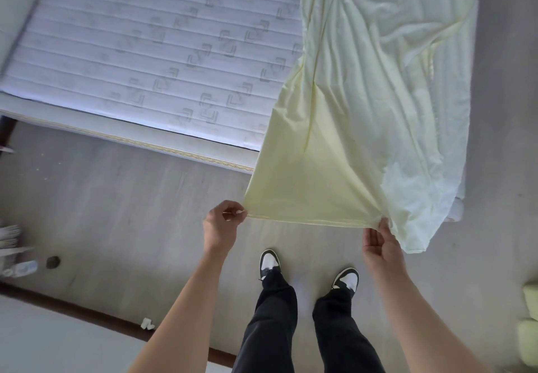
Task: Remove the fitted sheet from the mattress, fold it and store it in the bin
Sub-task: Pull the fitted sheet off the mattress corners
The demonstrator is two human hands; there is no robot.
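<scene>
Nearest to us are two legs in dark trousers and a pair of black-and-white shoes [310, 270], standing on the pale wood-grain floor [131, 212] just short of the mattress's foot end. Above the shoes, our two bare forearms reach toward the mattress [139, 52].

Our left hand [222, 221] pinches one end of the fitted sheet's [349, 128] hem, fingers curled tight on the fabric. Our right hand [381, 244] holds the other end of that hem, with the thumb and fingers closed on a gathered bunch of cloth. Between the two hands the hem runs taut, off the mattress and over the floor.

From there the pale yellow sheet rises in a wide stretched panel back to the mattress, then lies crumpled in long folds along the mattress's right side. Part of it hangs loose past the right corner, beside our right hand.

The rest of the mattress, to the left of the sheet, is bare: white quilted ticking with a grey square pattern. Its grey bed base [116, 133] shows along the foot edge.

Left of the mattress foot, on the floor, lie some small blurred items we cannot make out. At the right edge, well apart from the mattress, are light green rounded shapes [528, 326], cut off by the frame.
</scene>
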